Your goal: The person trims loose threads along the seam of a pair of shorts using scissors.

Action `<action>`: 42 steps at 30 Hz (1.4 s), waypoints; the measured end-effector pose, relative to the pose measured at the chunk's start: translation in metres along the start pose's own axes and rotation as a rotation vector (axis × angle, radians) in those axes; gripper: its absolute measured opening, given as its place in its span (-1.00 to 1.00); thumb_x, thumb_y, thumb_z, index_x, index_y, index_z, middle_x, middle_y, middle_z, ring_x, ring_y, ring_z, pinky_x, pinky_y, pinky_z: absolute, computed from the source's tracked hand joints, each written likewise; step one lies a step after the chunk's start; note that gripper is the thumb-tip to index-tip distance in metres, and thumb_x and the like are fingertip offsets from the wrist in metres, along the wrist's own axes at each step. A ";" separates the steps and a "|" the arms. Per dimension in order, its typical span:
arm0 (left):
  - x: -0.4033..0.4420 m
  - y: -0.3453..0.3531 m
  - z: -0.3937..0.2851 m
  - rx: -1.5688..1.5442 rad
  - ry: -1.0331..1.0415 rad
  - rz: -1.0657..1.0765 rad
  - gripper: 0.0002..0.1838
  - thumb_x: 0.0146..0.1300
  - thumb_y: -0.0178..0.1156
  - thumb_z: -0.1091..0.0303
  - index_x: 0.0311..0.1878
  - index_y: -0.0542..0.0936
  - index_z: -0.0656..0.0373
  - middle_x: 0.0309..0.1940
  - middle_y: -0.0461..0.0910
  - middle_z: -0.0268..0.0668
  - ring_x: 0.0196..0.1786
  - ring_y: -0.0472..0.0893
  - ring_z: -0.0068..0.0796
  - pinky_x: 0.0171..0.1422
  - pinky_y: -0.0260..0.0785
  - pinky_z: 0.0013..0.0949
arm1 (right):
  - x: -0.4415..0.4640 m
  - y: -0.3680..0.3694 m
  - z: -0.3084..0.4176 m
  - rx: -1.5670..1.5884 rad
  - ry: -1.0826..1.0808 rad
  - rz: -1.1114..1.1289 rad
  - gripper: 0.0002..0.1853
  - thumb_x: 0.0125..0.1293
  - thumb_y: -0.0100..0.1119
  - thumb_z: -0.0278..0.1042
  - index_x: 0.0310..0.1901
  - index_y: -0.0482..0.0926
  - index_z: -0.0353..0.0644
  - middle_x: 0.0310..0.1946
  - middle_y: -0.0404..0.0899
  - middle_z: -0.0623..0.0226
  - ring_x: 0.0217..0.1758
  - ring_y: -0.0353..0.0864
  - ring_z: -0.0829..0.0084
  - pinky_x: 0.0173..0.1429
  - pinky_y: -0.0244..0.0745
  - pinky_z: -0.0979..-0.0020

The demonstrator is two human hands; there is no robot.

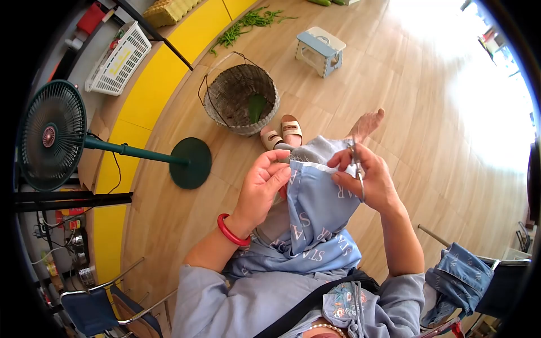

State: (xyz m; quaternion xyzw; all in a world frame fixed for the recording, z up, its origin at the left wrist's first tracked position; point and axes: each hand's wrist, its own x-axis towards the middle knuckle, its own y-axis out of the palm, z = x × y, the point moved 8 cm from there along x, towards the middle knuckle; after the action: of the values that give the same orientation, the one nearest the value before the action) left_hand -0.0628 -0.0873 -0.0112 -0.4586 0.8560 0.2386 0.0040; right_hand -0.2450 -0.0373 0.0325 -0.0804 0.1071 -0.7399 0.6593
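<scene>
Blue lettered cloth (316, 194) drapes before you, its pale edge raised. Your left hand (260, 183) pinches one corner between closed thumb and fingers; your right hand (373, 179) curls around metal scissors (355, 155) (whether its fingertips also grip the edge, I can't tell). You seem to be steadying that edge, and the next move likely calls for even tension, blades clear

- Looks like soft matt cloth for the blue printed fabric (315, 197)
- Pretty shiny metal on the scissors (354, 152)
- Smooth and kinda glossy on the red bracelet (227, 232)
- Super rough weave on the basket (225, 87)
- Smooth wood-look, glossy by the glare, on the floor (434, 152)
</scene>
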 end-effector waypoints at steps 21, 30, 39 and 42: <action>0.008 0.013 -0.009 0.111 -0.037 0.058 -0.70 0.26 0.13 0.56 0.06 0.41 0.24 -0.32 0.62 -0.34 -0.30 0.52 -0.75 -0.25 0.38 -0.64 | 0.023 0.031 0.006 -0.006 0.114 0.133 -0.81 0.00 0.30 -0.42 -0.38 0.53 -0.31 -0.50 0.55 0.31 -0.37 0.51 0.53 -0.24 0.41 0.46; 0.008 0.015 -0.016 0.217 0.075 0.048 -0.70 0.20 0.19 0.58 0.00 0.44 0.29 -0.37 0.63 -0.35 -0.29 0.53 -0.74 -0.23 0.38 -0.62 | 0.022 0.034 0.016 -0.007 0.146 0.120 -0.83 0.02 0.28 -0.42 -0.41 0.51 -0.31 -0.52 0.55 0.32 -0.39 0.50 0.55 -0.24 0.42 0.47; 0.011 0.018 -0.023 0.381 0.093 0.098 -0.60 0.13 0.24 0.60 0.06 0.43 0.21 -0.18 0.59 -0.35 -0.28 0.46 -0.74 -0.23 0.31 -0.64 | 0.026 0.037 0.012 0.008 0.119 0.113 -0.82 0.02 0.28 -0.40 -0.42 0.50 -0.30 -0.55 0.53 0.36 -0.42 0.49 0.57 -0.26 0.41 0.48; 0.018 0.016 -0.031 0.370 0.160 0.154 -0.52 0.09 0.25 0.57 0.11 0.41 0.16 -0.03 0.53 -0.32 -0.16 0.42 -0.68 -0.13 0.30 -0.58 | 0.026 0.033 0.013 0.112 0.144 0.090 -0.84 0.02 0.27 -0.41 -0.41 0.50 -0.27 -0.55 0.52 0.41 -0.45 0.46 0.62 -0.32 0.38 0.53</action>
State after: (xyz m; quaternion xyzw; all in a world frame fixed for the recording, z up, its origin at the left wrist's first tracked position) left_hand -0.0792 -0.1071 0.0182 -0.4008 0.9153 0.0401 0.0019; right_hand -0.2129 -0.0670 0.0353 0.0148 0.1162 -0.7180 0.6861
